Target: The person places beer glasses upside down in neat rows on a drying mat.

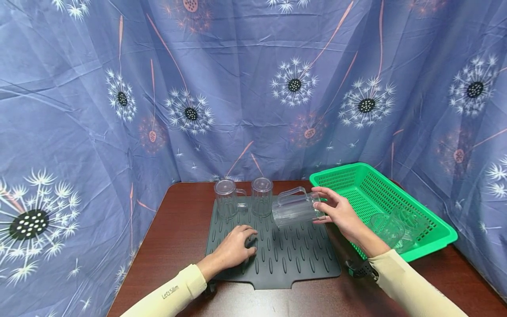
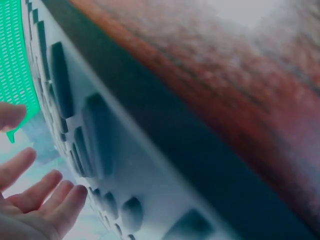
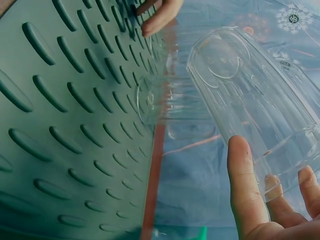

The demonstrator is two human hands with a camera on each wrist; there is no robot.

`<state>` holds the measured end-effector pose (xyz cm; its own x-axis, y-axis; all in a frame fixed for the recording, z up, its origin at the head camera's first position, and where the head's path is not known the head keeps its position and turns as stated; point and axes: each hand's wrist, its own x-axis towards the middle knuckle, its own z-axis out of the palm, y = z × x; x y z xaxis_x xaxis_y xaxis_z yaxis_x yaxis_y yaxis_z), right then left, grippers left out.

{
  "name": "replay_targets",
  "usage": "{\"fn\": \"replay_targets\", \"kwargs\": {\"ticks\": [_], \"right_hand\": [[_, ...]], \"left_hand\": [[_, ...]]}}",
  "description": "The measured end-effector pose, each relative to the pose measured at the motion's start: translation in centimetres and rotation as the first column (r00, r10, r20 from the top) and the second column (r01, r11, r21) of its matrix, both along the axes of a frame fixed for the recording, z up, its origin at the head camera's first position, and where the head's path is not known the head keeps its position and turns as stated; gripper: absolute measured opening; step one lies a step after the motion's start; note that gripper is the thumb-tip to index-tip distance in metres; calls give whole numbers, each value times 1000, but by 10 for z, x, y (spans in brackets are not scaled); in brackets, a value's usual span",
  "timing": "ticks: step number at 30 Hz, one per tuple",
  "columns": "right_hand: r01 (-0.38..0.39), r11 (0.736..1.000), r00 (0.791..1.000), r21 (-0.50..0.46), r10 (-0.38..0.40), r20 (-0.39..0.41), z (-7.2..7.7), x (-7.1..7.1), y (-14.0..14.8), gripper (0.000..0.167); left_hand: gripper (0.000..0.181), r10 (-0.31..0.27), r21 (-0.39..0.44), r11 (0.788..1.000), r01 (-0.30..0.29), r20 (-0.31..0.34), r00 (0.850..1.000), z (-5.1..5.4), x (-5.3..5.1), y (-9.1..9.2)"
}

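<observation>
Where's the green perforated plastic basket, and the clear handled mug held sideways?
Green perforated plastic basket (image 1: 385,192): head view, on its right inner wall.
Clear handled mug held sideways (image 3: 254,97): right wrist view, on its body.

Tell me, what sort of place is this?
Probably a screened-off work spot, though I can't be sure whose or where: a dandelion-print cloth hangs behind and to both sides, and two clear mugs stand on a dark ridged mat.

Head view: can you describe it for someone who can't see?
A right hand holds a clear mug sideways over a dark mat where two glasses stand. The left hand is empty; a green basket on the right holds more glassware.
</observation>
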<state>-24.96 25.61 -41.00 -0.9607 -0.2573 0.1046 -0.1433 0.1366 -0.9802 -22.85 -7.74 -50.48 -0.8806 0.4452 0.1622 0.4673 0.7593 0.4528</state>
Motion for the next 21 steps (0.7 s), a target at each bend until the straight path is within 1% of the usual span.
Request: {"fn": "replay_targets", "kwargs": {"ticks": [5,7,11,17,19,21], "right_hand": [[-7,1000,1000,-21,7,9,-5,2,-5,59],[-7,1000,1000,-25,7,13,-8,2,-6,59],[-4,999,1000,-35,5,26,-15,2,-10,57],[7,999,1000,-34,-6,30,-22,2,-16,54],[11,999,999,-31,-10,35,-24,2,-18,54],[15,999,999,-30,-13,48,-28,1,-19,53]], "left_hand": [[44,15,83,996,-16,13,1000,6,1,4],[45,20,108,994,-22,19,1000,8,1,5],[46,19,143,989,-20,13,1000,10,2,7],[55,-3,213,977,4,-3,1000,15,2,11],[59,-18,243,970,15,12,1000,16,2,12],[64,-31,267,963,19,43,999,17,3,13]]}}
